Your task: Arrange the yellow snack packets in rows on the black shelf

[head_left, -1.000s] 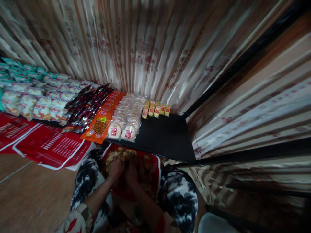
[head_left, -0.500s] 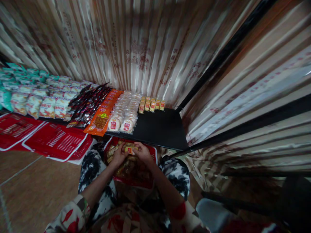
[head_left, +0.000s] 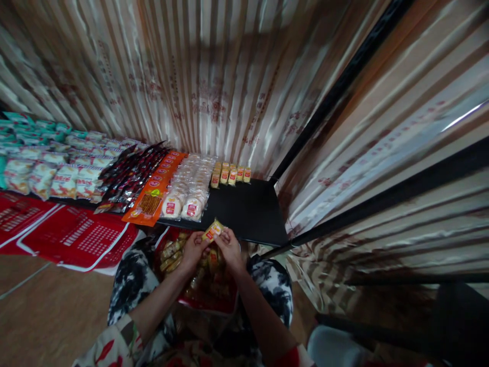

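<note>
My left hand (head_left: 193, 249) and my right hand (head_left: 230, 246) meet over my lap, and both pinch a small yellow snack packet (head_left: 213, 230) raised between them. Below them a red basket (head_left: 206, 298) on my knees holds several more yellow packets (head_left: 170, 253). Just beyond the hands lies a black shelf (head_left: 248, 214). A short row of the same yellow packets (head_left: 230, 175) stands at its back edge.
Left of the bare shelf part lie rows of round white cakes (head_left: 187, 188), orange packets (head_left: 153, 196), dark red packets (head_left: 128, 176) and white-green bags (head_left: 49, 163). Red baskets (head_left: 72, 234) lie below on the left. A striped curtain (head_left: 214, 81) hangs behind, and a black frame post (head_left: 336, 92) rises on the right.
My hands rose out of the red basket and lifted one yellow packet up to the shelf's front edge. The view also shifted slightly.
</note>
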`<state>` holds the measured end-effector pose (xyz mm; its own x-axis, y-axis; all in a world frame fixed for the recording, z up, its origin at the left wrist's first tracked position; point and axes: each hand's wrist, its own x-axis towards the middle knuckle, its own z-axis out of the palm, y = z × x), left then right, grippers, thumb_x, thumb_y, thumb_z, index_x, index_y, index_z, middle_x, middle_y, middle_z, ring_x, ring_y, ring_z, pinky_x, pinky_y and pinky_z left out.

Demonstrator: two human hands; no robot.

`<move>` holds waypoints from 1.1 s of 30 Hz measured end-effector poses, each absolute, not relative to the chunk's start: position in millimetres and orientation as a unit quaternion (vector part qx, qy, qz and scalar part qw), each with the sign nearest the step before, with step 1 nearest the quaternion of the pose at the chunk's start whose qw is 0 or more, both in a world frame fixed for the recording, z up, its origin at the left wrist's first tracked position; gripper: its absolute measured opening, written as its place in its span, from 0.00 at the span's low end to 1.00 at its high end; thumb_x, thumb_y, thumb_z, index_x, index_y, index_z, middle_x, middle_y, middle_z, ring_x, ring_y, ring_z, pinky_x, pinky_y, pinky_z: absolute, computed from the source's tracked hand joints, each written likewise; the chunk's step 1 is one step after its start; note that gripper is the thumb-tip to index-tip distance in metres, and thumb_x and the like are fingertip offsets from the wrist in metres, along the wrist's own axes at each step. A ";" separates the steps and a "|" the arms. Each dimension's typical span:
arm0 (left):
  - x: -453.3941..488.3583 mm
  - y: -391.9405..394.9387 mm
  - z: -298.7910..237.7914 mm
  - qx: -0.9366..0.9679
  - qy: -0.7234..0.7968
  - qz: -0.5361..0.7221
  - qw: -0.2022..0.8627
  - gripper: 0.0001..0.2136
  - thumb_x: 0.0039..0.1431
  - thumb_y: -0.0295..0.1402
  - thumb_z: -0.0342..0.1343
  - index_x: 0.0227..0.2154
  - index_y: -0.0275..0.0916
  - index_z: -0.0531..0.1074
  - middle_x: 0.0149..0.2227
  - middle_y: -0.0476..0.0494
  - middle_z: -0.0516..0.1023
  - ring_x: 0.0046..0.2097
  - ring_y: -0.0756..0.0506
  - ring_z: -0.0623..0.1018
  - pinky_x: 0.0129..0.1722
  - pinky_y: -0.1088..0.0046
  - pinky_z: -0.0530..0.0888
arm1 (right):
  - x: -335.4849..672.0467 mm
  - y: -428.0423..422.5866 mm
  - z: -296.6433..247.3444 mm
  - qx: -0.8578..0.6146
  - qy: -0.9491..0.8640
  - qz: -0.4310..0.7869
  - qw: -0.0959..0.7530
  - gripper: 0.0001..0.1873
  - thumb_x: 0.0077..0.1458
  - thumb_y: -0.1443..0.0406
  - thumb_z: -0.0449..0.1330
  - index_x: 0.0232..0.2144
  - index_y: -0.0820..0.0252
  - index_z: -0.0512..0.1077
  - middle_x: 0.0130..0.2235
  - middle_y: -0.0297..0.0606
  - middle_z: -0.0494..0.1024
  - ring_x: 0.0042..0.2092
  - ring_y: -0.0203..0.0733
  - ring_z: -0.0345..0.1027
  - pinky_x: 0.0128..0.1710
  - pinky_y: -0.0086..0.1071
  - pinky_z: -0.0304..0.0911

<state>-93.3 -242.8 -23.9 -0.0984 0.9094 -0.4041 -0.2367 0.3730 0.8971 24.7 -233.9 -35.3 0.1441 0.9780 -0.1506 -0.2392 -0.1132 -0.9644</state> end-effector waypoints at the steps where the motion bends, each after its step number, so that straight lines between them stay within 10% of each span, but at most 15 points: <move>1: -89.9 -240.0 -23.6 0.296 0.569 0.475 0.603 0.18 0.40 0.35 0.63 0.34 0.35 0.65 0.21 0.54 0.70 0.19 0.54 0.71 0.16 0.83 0.62 | 25.5 -232.4 -36.1 -0.507 -0.364 0.540 0.565 0.19 0.38 0.61 0.65 0.34 0.57 0.65 0.35 0.36 0.77 0.37 0.39 0.72 0.40 0.32 0.67; 11: -53.5 -197.1 -25.3 0.391 0.618 0.421 0.536 0.15 0.51 0.30 0.53 0.43 0.34 0.65 0.31 0.47 0.73 0.22 0.54 0.73 0.23 0.78 0.70 | 50.0 -193.0 -32.8 -0.566 -0.401 0.473 0.543 0.23 0.46 0.60 0.57 0.46 0.59 0.65 0.36 0.38 0.76 0.35 0.39 0.71 0.37 0.32 0.67; 19: -34.7 -162.7 -11.5 0.589 0.610 0.415 0.328 0.15 0.54 0.25 0.45 0.44 0.37 0.69 0.53 0.39 0.66 0.56 0.45 0.65 0.57 0.66 0.62 | 69.6 -123.6 -23.1 -0.628 -0.479 0.347 0.506 0.21 0.47 0.64 0.56 0.46 0.59 0.62 0.36 0.38 0.75 0.34 0.37 0.70 0.35 0.31 0.66; 33: -15.2 -85.4 -8.9 0.585 0.599 0.408 0.365 0.19 0.60 0.31 0.39 0.52 0.35 0.65 0.59 0.41 0.62 0.60 0.46 0.60 0.61 0.65 0.53 | 66.2 -43.5 -23.0 -0.692 -0.510 0.227 0.458 0.11 0.49 0.64 0.53 0.38 0.58 0.64 0.37 0.38 0.75 0.37 0.39 0.70 0.38 0.33 0.63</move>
<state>-15.2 -85.4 -8.9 -0.0495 0.9979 0.0406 0.4030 -0.0172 0.9151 66.2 -43.5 -23.0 0.3766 0.9136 0.1534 0.4985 -0.0603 -0.8648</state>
